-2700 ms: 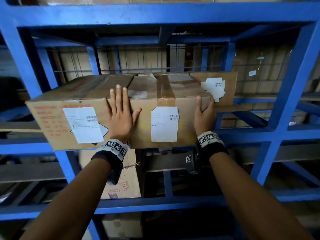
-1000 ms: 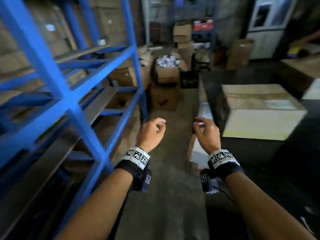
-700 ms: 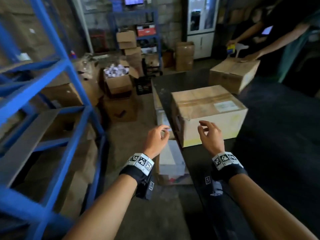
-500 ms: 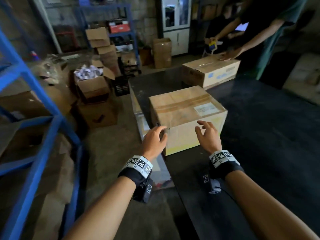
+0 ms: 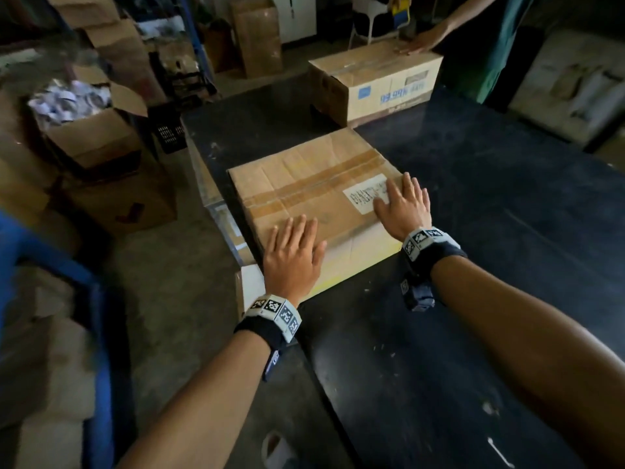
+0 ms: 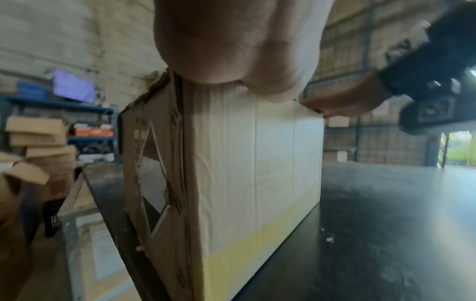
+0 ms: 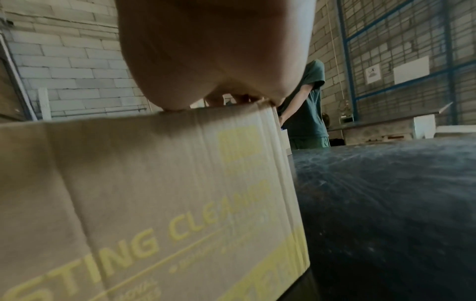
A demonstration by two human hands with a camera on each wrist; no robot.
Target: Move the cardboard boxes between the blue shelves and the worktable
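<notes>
Where boxes sit: dark worktable [image 5: 473,204].

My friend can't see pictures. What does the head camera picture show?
Two hands, the left hand and right hand, lie flat with straight fingers on top of a taped cardboard box on a black worktable. Behind it, another person's hand rests on a second box.
</notes>
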